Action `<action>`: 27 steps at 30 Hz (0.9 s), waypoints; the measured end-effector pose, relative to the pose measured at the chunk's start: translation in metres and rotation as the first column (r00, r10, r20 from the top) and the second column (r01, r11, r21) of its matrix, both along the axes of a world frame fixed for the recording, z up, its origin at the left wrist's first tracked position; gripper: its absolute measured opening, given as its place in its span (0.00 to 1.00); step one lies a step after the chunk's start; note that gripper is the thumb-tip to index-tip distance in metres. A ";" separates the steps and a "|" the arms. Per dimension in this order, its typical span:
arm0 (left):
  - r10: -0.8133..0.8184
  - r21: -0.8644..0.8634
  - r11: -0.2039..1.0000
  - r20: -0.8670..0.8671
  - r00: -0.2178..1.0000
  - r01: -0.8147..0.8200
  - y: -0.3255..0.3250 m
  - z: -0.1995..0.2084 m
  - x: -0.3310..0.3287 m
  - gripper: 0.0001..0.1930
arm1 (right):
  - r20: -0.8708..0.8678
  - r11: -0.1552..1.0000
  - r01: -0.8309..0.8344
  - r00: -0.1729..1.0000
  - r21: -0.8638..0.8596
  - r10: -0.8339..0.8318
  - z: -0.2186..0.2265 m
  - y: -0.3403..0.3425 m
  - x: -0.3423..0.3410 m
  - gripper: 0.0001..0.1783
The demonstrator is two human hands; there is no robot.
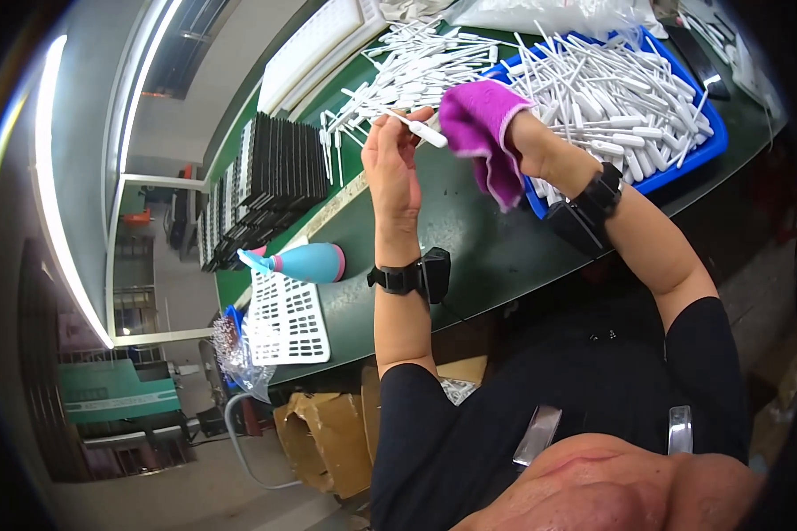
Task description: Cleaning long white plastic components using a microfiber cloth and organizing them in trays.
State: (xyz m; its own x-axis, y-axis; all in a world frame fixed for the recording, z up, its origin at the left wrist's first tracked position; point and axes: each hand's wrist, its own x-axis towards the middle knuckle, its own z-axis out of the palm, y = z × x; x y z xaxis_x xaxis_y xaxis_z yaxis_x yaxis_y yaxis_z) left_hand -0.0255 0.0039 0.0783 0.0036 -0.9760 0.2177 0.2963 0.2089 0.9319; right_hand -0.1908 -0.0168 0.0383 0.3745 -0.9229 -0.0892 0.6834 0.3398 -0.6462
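Observation:
My left hand (391,168) is closed in a pinch on a white plastic stick (428,134) with a thick handle and a thin shaft. My right hand (537,146) is just beside it, gripping a purple cloth (483,133); the cloth covers most of its fingers. The cloth lies close to the stick's thick end, and I cannot tell whether they touch. Under and beyond my right hand, a blue tray (715,142) is heaped with similar white sticks (593,88). Another loose pile of white sticks (425,66) lies on the table past my left hand.
Stacked black slotted trays (283,164) stand left on the green table (354,305). Nearer are a blue spray bottle (314,263) and a white perforated tray (285,323). White foam-like slabs (314,53) and a clear plastic bag (558,16) sit at the back. Cardboard boxes (328,438) are below.

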 end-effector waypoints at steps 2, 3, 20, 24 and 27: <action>0.011 0.006 1.000 -0.033 0.999 -0.011 0.003 -0.009 -0.001 0.08 | -0.098 0.996 -0.089 0.991 0.017 0.090 0.013 0.022 0.000 0.14; 0.023 -0.001 1.000 -0.034 0.999 -0.023 0.004 -0.015 -0.001 0.09 | -0.144 0.991 -0.133 0.980 0.028 0.136 0.017 0.026 0.001 0.14; 0.541 -0.552 0.809 0.563 0.625 -0.203 0.024 -0.045 -0.020 0.08 | -0.433 0.953 -0.276 0.879 -0.124 0.199 -0.001 0.021 -0.006 0.20; 0.547 -0.628 0.775 0.610 0.573 -0.070 0.023 -0.042 -0.013 0.08 | -0.540 0.931 -0.291 0.831 -0.223 0.130 -0.007 0.019 -0.006 0.20; 0.521 -0.554 0.822 0.641 0.563 -0.131 0.022 -0.034 -0.006 0.08 | -0.536 0.915 -0.378 0.806 -0.142 0.250 -0.003 0.021 -0.002 0.20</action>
